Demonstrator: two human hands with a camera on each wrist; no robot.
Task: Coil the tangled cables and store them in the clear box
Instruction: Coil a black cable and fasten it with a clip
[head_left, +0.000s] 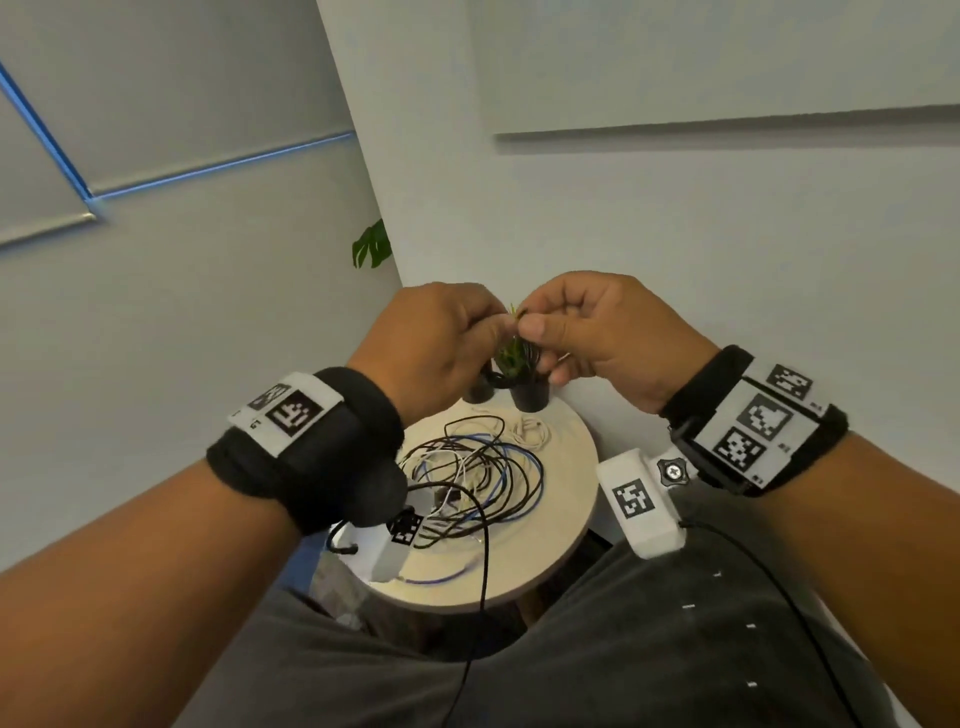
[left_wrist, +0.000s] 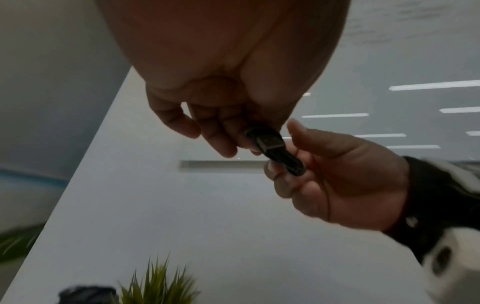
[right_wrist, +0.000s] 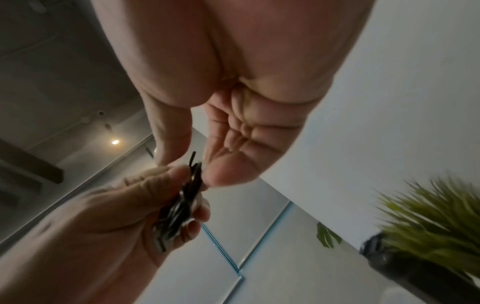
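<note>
Round pale table (head_left: 563, 525) carrying tangle of black, white, blue cables (head_left: 478, 475), small cream cable bundle (head_left: 530, 432) lying beside it, 2 black plant pots (head_left: 530, 395) standing at far edge

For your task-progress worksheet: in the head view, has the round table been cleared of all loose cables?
No. A tangle of black, white and blue cables lies spread over the round table, below the raised hands.
</note>
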